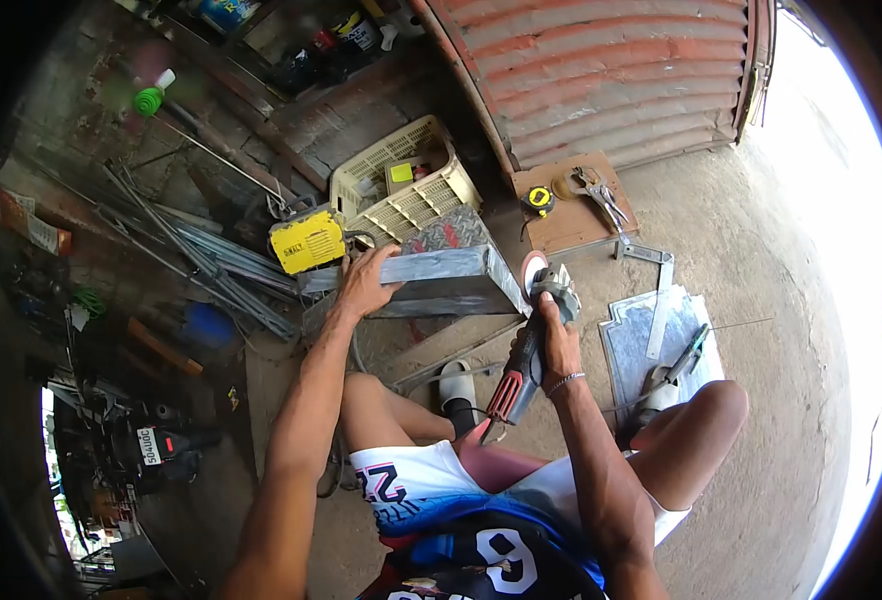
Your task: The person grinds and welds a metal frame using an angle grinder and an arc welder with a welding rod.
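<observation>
**Item: angle grinder at end of steel box section, workshop floor**

- Left hand (366, 285): fingers spread and laid over the top of the steel box section (441, 275). It presses down on the piece and is not closed round anything.
- Right hand (559, 340): fingers wrapped tight about the body of the angle grinder (521, 372).
- Disc (533, 270): at the section's near right end. It appears to touch the cut edge, but the view is too small to be sure.
- Steel box section: lies on the floor in front of the knees, just beside a yellow welding machine (306, 240) and a plastic crate (411, 195).
- Nearby: tape measure (538, 198) and locking pliers (599, 192) on a wooden board (571, 228), and a steel plate (651, 345) by the right knee.

**Risks, as judged**
- The section is held by one palm only, so a snagging disc could kick it or the grinder sideways.
- Bare legs and hands sit close to the disc, where sparks or a slip would reach them.
- The cord runs between the legs and might catch.

**Not legible**
- The grinder's guard and switch cannot be made out.
- The section's far end is hidden behind the left hand.
- The left of the frame is dark clutter.
</observation>
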A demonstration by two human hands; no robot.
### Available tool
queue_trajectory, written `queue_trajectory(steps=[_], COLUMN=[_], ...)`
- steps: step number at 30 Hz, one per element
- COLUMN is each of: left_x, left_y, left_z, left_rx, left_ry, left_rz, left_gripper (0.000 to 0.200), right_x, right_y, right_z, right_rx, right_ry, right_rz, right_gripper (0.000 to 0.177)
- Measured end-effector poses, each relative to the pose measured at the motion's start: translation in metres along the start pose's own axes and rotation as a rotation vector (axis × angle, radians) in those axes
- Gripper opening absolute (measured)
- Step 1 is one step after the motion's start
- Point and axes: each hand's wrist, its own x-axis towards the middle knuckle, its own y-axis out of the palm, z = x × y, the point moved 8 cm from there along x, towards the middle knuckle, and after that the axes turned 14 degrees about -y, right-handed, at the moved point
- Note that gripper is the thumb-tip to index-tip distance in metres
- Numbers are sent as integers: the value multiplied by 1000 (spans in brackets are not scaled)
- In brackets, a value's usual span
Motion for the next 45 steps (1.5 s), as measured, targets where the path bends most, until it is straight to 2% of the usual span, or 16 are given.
queue_trajectory(steps=[2,3,6,15,21,23,26,28,33,35,36,39,41,45], left_x=[-8,-5,1,5,2,-1,-1,-2,-1,3,3,2,-2,-2], left_y=[14,-17,-1,10,5,-2,-1,0,1,8,7,5,-1,0], left_z=[-7,13,6,16,13,3,3,3,5,14,14,10,1,5], left_rx=[74,155,151,230,241,238,233,234,237,245,247,244,234,226], left_ry=[44,57,14,-51,-89,-50,-44,-41,-39,-90,-90,-86,-41,-34], left_rz=[-200,-196,-404,-356,-385,-420,-432,-431,-419,-356,-355,-356,-412,-403], left_gripper=[45,45,31,43,42,28,29,29,27,43,43,41,25,24], right_x=[-2,-7,2,3,5,4,2,-1,-2,-1,0,1,4,17], right_y=[-10,24,13,28,31,32,36,37,40,39,39,39,38,31], right_z=[2,-16,-9,8,16,19,25,28,33,34,33,34,33,16], right_rx=[8,77,21,-60,-116,-151,-172,-140,-176,-186,-199,-217,-225,-204], right_ry=[18,37,94,19,6,6,-18,-18,-35,-38,-36,-35,-36,3], right_rz=[-10,19,24,41,87,103,121,88,102,103,110,118,120,79], right_gripper=[56,58,60,61,57,57,57,49,49,50,51,54,55,58])
